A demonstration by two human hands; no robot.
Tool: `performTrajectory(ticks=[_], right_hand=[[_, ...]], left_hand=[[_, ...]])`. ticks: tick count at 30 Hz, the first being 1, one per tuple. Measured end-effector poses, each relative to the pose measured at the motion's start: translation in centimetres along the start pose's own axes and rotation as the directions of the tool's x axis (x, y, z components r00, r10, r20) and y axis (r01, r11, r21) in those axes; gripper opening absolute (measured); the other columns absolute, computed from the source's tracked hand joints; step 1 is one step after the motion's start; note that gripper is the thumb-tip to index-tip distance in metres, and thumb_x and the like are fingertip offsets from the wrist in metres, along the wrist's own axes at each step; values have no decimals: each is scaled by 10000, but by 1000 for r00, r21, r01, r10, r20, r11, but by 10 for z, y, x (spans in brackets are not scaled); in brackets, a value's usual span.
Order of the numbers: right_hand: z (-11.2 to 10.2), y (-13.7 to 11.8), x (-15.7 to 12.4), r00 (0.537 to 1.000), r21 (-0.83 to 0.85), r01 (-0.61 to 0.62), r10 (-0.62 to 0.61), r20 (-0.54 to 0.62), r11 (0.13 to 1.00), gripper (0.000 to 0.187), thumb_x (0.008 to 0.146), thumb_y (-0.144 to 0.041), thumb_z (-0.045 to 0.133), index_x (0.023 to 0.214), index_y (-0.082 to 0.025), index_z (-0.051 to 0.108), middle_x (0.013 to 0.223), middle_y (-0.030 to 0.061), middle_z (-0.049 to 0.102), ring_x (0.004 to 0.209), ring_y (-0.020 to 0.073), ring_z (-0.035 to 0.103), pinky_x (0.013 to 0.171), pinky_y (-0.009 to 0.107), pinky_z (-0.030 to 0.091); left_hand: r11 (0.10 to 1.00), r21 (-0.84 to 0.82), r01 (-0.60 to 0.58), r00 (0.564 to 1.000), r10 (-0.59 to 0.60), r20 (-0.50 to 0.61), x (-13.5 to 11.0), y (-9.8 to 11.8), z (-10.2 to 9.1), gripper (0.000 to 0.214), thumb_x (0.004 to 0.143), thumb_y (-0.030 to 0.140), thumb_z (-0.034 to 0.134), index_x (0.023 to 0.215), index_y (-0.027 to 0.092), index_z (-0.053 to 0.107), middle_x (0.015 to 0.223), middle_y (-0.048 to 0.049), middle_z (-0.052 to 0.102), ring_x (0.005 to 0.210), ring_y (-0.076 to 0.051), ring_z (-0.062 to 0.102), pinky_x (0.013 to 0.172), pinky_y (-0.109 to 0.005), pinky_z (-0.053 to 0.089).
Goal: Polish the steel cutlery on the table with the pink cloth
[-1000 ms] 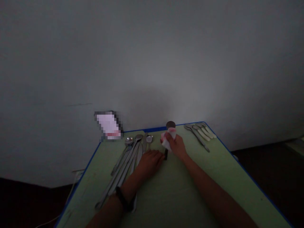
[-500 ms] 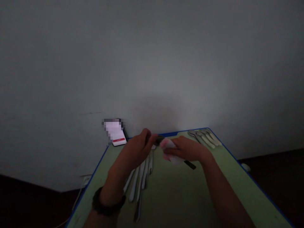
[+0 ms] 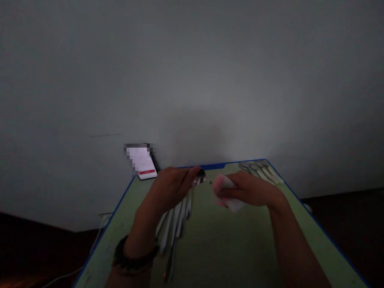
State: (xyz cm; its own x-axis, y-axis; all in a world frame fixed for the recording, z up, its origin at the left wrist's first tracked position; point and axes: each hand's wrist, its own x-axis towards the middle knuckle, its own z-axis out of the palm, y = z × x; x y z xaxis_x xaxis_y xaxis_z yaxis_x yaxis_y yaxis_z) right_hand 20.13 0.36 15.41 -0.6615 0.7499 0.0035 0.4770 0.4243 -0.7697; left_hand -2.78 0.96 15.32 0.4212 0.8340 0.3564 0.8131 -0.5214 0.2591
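Observation:
My left hand (image 3: 172, 188) is raised above the green table (image 3: 228, 248), its fingers pinched on the bowl end of a spoon (image 3: 201, 178). My right hand (image 3: 249, 191) is closed around a white and pink cloth (image 3: 229, 196) that wraps the spoon's handle. The two hands are level and close together, with only a short shiny stretch of the spoon visible between them. A dark band sits on my left wrist.
A row of metal utensils (image 3: 175, 224) lies on the table under my left arm. More spoons with pale handles (image 3: 262, 172) lie at the far right corner. A blurred card or phone (image 3: 142, 162) leans against the grey wall. The table has a blue edge.
A second ago the utensil stood on the table in my right hand's cloth while my left hand lay flat. Both hands have since lifted, and the left has pinched the spoon's end.

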Motion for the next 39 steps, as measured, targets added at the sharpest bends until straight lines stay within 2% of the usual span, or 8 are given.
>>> performTrajectory(ticks=[6,10,13,16,20,25,32,39], right_hand=[[-2,8,-18,972,206,-163,194,-136,965,287,754,-454,557,672,-192,642,553,6,635,412,92,480,386,213,274],[-1,2,-14,985,196,-166,173,-19,966,265,776,-444,537,762,-203,648,615,5,660,457,99,505,423,211,310],[1,-3,-4,997,48,-59,56,45,997,223,806,-396,520,867,-226,650,708,-11,680,539,105,539,495,212,340],[9,-6,8,1000,-138,10,-12,-13,990,218,823,-373,509,915,-233,649,752,-1,680,617,122,564,571,226,352],[25,-4,20,992,-410,-70,22,-122,909,280,822,-419,499,942,-202,630,850,68,682,736,183,593,629,260,359],[35,3,25,992,-538,-118,80,-93,835,315,818,-429,504,967,-174,613,889,116,677,771,222,605,625,278,362],[20,6,17,994,-381,-29,-11,-104,924,257,847,-385,479,1007,-232,610,893,49,680,797,186,600,687,265,374],[2,5,5,998,-118,-28,21,-60,993,199,827,-320,521,975,-227,615,798,3,663,679,131,570,624,227,383]], left_hand=[[990,-92,106,985,-117,-128,-2,-6,-3,506,915,390,335,536,142,560,425,24,497,421,-69,456,432,-189,272],[987,-103,122,979,-137,-149,-3,0,-5,498,916,391,324,565,143,575,431,17,506,407,-74,442,428,-197,270],[996,-12,89,988,-89,-123,-3,8,-4,525,922,400,280,603,145,610,455,-3,529,418,-89,454,446,-211,273],[995,78,59,998,-57,-31,-1,16,4,536,929,401,235,685,159,646,514,-21,575,472,-111,504,477,-214,298],[973,222,54,995,-72,73,-3,15,20,441,907,421,286,904,163,644,610,-62,608,553,-171,548,534,-254,363],[953,295,-61,978,-2,208,-4,6,32,399,906,384,290,970,153,608,681,-87,608,625,-211,562,598,-306,406],[996,34,87,985,-91,147,4,-13,12,428,895,320,266,785,148,642,514,-18,539,469,-121,477,480,-221,335],[915,-250,316,946,-325,6,-4,-34,-1,486,874,440,326,607,151,610,457,-4,549,445,-124,502,458,-221,359]])
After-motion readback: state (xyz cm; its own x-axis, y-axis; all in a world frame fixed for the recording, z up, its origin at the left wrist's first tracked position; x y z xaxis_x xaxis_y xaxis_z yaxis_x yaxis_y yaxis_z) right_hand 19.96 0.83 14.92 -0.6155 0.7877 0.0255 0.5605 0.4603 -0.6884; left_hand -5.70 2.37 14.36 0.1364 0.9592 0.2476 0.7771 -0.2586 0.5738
